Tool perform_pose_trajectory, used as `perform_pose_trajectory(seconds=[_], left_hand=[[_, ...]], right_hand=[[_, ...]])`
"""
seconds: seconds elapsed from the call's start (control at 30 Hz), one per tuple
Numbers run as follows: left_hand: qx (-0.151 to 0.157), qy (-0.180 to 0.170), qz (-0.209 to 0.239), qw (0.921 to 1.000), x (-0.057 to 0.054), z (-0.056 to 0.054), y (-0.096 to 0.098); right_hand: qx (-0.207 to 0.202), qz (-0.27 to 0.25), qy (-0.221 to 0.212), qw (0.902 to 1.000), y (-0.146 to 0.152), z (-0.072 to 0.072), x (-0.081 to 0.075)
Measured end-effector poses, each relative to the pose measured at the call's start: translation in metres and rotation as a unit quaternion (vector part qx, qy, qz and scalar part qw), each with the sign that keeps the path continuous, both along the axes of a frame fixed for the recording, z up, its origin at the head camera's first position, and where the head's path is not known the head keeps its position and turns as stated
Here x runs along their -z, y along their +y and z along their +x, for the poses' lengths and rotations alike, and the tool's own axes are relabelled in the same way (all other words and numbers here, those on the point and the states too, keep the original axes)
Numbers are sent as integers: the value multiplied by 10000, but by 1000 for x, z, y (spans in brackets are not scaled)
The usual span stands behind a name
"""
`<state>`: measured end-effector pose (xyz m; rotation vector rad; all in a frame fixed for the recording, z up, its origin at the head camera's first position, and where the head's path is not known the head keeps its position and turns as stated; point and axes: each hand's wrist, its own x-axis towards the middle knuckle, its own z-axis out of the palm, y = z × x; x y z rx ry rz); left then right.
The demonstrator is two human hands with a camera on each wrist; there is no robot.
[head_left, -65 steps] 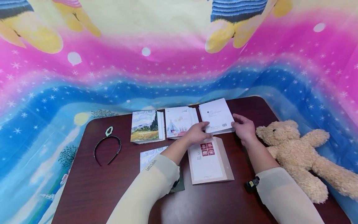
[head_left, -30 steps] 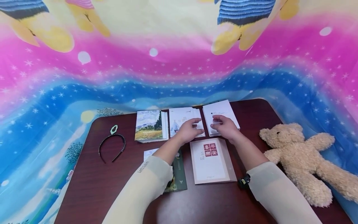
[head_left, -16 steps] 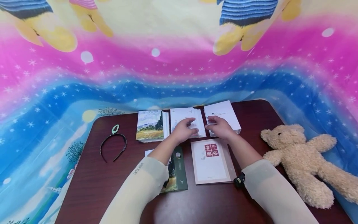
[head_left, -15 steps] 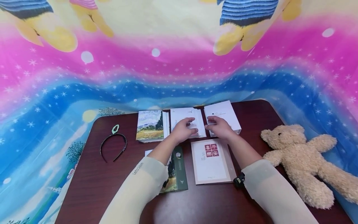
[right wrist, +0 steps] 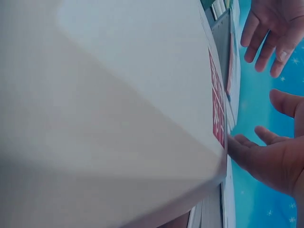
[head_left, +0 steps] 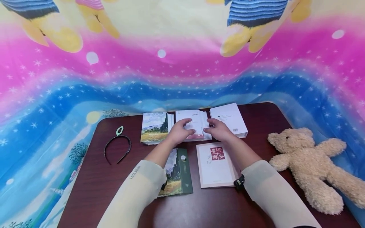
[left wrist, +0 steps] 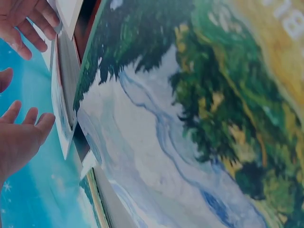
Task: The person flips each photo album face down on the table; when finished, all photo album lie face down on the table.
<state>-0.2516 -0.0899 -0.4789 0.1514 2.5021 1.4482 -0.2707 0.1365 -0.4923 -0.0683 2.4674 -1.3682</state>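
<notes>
In the head view both hands hover over the middle stack of white booklets at the table's back. My left hand is at the stack's left part, thumb and fingers spread apart. Facing it at the stack's right edge is my right hand, fingers likewise spread. Whether either touches the stack is unclear. Both wrist views show the left hand and the right hand with extended fingers and nothing held. A painted-landscape stack lies to the left, a white stack to the right.
Nearer on the dark red table lie a green-edged landscape booklet, partly under the left sleeve, and a pale folder with red characters. A headband and green hair tie lie left, a teddy bear right.
The right hand has left the right-hand white stack and moved left to the middle stack. The left hand has also moved left. The right-hand stack now lies free of both hands.
</notes>
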Motion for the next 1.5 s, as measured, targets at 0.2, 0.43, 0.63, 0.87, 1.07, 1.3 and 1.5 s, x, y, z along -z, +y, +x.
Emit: perform_pose_trajectory(seconds=[0.2, 0.43, 0.63, 0.87, 1.07, 1.3, 1.5], left_hand=[[-76, 130, -60, 9999, 0, 0, -6], [-295, 101, 23, 9995, 4, -1, -15], [-491, 29, -89, 9988, 7, 1, -20], [-553, -44, -86, 9984, 13, 1, -25], [-564, -232, -80, 9981, 17, 2, -27], [-537, -310, -184, 9979, 19, 3, -27], [-573, -322, -97, 9978, 21, 3, -28]], right_hand=[[-90, 204, -51, 9997, -3, -1, -2], [-82, 133, -220, 9996, -8, -3, -1], [-70, 155, -344, 9993, -11, -3, 2], [-34, 187, -416, 9990, -12, -6, 5], [-40, 199, -380, 9991, -13, -6, 9], [-71, 215, -373, 9990, -15, -6, 11], [-66, 223, -358, 9991, -18, -6, 12]])
